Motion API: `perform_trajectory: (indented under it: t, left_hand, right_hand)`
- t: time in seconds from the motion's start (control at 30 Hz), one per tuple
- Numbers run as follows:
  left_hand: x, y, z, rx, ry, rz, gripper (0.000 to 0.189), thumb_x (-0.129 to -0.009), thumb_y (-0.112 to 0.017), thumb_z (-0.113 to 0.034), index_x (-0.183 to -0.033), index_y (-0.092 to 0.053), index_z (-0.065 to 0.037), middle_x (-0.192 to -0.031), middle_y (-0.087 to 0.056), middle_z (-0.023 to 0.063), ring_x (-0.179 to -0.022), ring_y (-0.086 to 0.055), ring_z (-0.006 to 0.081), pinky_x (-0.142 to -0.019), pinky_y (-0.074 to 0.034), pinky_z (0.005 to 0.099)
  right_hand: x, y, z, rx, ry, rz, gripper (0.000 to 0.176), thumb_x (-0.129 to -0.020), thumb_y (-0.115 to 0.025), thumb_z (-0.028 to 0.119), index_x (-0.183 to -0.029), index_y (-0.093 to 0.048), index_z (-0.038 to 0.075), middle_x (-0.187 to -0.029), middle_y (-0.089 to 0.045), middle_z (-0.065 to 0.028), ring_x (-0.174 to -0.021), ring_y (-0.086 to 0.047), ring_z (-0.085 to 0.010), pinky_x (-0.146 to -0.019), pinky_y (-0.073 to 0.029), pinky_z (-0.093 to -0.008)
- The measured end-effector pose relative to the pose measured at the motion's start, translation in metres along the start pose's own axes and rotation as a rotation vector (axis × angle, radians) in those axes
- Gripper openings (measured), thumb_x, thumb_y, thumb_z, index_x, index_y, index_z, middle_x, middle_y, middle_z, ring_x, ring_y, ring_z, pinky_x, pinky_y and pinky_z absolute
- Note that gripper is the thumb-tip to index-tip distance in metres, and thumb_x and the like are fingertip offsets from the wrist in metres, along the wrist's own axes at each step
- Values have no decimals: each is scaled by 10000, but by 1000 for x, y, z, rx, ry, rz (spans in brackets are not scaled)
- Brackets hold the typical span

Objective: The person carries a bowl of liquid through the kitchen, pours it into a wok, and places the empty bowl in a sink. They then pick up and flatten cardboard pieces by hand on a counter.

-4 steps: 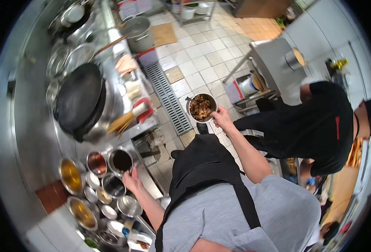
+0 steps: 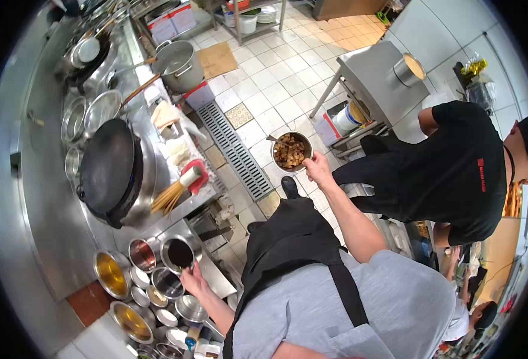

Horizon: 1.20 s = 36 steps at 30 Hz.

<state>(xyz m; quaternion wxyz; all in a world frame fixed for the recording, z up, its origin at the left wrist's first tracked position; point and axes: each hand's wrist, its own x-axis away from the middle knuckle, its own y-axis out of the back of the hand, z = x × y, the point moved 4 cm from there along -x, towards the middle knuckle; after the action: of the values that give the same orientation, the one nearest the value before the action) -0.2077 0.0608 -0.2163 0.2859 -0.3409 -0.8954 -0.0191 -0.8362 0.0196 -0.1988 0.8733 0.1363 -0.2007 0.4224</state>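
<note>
My right hand [image 2: 317, 169] grips the rim of a round metal pot [image 2: 275, 160] out over the floor. Browned chunks of food [image 2: 289, 152] fill the pot, and a spoon handle [image 2: 271, 138] sticks out at its far left side. On the left, my left hand [image 2: 194, 280] is closed at the near rim of a metal pot of dark liquid [image 2: 179, 254]. That pot stands on the steel counter, beside a metal pot with reddish contents [image 2: 142, 254] and another dark metal pot [image 2: 167, 282].
A large black wok [image 2: 108, 167] and a bamboo brush [image 2: 171, 194] lie along the left range. Bowls of yellow liquid [image 2: 111, 275] stand near the wall. A co-worker in black [image 2: 455, 167] stands on the right by a steel table [image 2: 383, 78]. A floor drain [image 2: 234, 149] runs ahead.
My view has turned slightly, so the range and counter pots sit lower in the picture. Both hands keep their holds on the two pots.
</note>
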Motion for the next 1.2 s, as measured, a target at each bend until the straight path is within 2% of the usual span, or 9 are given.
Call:
perform_trajectory:
  t: [0.07, 0.33, 0.5, 0.63, 0.77, 0.9, 0.97, 1.03, 1.2]
  left_hand:
    - [56, -19, 32, -57, 87, 14, 142, -885, -521, 63, -1021, -490, 85, -954, -592, 173, -788, -677, 339, -795, -659, 488]
    - [138, -124, -39, -482, 68, 301, 121, -906, -570, 1, -910, -454, -32, -818, -579, 71, -646, -647, 196, -658, -654, 397]
    - [173, -275, -14, -592, 91, 599, 139, -908, -598, -4, -913, -467, -50, -760, -511, 20, -583, -534, 107, -623, -649, 366]
    - [222, -442, 60, -737, 121, 774, 92, -911, -610, -39, -916, -520, -24, -752, -504, 17, -615, -543, 100, -662, -648, 377]
    - [270, -596, 167, -701, 190, 1063, 112, -918, -600, -17, -955, -504, 26, -847, -574, 96, -670, -650, 188, -643, -652, 363]
    - [350, -737, 264, -678, 286, 1259, 131, -914, -594, -18, -965, -503, 61, -931, -594, 166, -791, -720, 312, -683, -659, 392]
    - [396, -796, 301, -739, 348, 1350, 201, -924, -586, -21, -1069, -490, 79, -1032, -624, 244, -885, -722, 349, -754, -652, 400]
    - [434, -845, 346, -686, 396, 1406, 220, -916, -586, -21, -1084, -485, 80, -1030, -621, 252, -825, -725, 364, -739, -652, 403]
    - [520, -932, 435, -720, 394, 1520, 184, -896, -559, -2, -1037, -469, 78, -920, -592, 193, -701, -711, 327, -621, -653, 373]
  right_hand:
    - [-24, 68, 26, 71, 8, -115, 110, -845, -600, 76, -803, -518, 16, -576, -505, -40, -403, -462, -119, -338, -377, -306]
    - [-105, 168, 61, -247, -18, -305, 92, -819, -622, 44, -796, -534, 34, -624, -504, -36, -419, -457, -123, -341, -368, -297]
    - [-173, 293, 101, -316, 197, -681, 121, -861, -615, 73, -833, -505, 31, -608, -515, -50, -408, -467, -137, -343, -384, -296]
    - [-226, 385, 110, -337, 54, -935, 127, -911, -613, 109, -869, -525, 27, -618, -529, -47, -436, -495, -140, -378, -430, -307]
    - [-265, 447, 94, -656, 57, -1056, 163, -922, -627, 137, -864, -537, 13, -614, -531, -50, -456, -530, -158, -408, -480, -317]
    - [-262, 441, 110, -822, 175, -1126, 247, -986, -631, 270, -932, -538, 47, -794, -585, -51, -516, -558, -159, -437, -493, -307]
    - [-254, 417, 117, -647, 141, -1058, 218, -993, -618, 264, -982, -550, 57, -869, -592, -49, -543, -573, -149, -443, -488, -301]
    - [-260, 392, 84, -519, 146, -962, 167, -992, -610, 232, -981, -567, 72, -740, -563, -26, -527, -555, -139, -455, -480, -288]
    - [-234, 322, 69, -364, 32, -646, 64, -987, -592, 111, -1000, -595, 49, -741, -580, -38, -527, -562, -116, -435, -471, -274]
